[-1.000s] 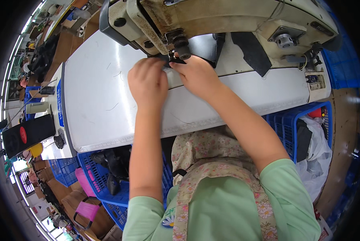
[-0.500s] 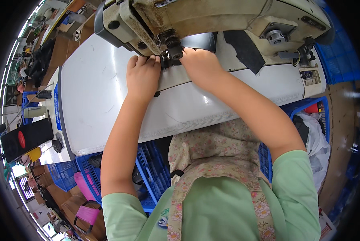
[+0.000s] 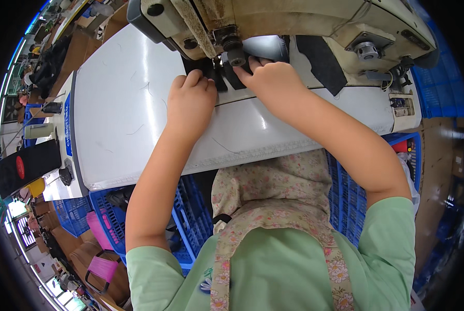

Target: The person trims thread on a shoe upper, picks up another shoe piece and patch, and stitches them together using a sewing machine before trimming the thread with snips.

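Observation:
Beneath the head of a beige industrial sewing machine (image 3: 315,20) lies a black piece of material (image 3: 219,82), close to the presser foot and needle; most of it is hidden. My left hand (image 3: 190,106) is closed at its left edge, fingers curled, the fingertips partly out of sight. On the other side of the foot, my right hand (image 3: 276,85) pinches the black material between thumb and fingers, just below the round roller part (image 3: 235,54). A flat black cut piece (image 3: 322,65) lies on the machine bed to the right, apart from both hands.
Loose threads lie on the white table (image 3: 123,114), whose front edge bears a ruler strip. Blue plastic crates (image 3: 190,217) stand under it. A pink stool (image 3: 103,268) is at lower left, and a black panel with a red oval (image 3: 27,168) is at the table's left end.
My left hand has drawn slightly toward me, away from the needle area. My right hand has shifted right, showing more black material by the foot. The whole view has also shifted a little.

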{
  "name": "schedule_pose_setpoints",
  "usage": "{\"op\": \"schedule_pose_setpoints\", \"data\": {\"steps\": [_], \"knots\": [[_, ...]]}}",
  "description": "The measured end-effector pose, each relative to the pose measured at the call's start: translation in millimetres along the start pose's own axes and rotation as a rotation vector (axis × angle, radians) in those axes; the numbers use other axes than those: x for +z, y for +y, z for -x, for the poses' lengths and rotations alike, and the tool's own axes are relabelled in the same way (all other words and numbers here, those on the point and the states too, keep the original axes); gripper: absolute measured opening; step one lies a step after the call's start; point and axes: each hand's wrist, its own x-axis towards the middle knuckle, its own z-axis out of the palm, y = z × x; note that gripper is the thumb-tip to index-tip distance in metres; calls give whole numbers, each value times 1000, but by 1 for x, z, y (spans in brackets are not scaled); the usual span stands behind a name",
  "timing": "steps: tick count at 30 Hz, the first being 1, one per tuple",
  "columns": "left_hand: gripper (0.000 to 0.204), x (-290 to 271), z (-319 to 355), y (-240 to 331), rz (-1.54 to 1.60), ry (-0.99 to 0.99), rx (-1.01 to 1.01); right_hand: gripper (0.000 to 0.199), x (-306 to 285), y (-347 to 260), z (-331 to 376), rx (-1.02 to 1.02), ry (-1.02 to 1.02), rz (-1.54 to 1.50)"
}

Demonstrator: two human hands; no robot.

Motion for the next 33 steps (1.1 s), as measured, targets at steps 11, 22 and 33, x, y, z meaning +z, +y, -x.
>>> {"op": "schedule_pose_setpoints", "data": {"steps": [11, 22, 33], "knots": [[23, 2, 12, 3, 114, 49, 3, 50, 3, -14, 16, -79, 5, 134], [23, 2, 11, 13, -34, 168, -44, 46, 5, -10, 19, -118, 41, 147], [36, 9, 11, 16, 18, 32, -60, 37, 10, -11, 13, -52, 125, 132]]}}
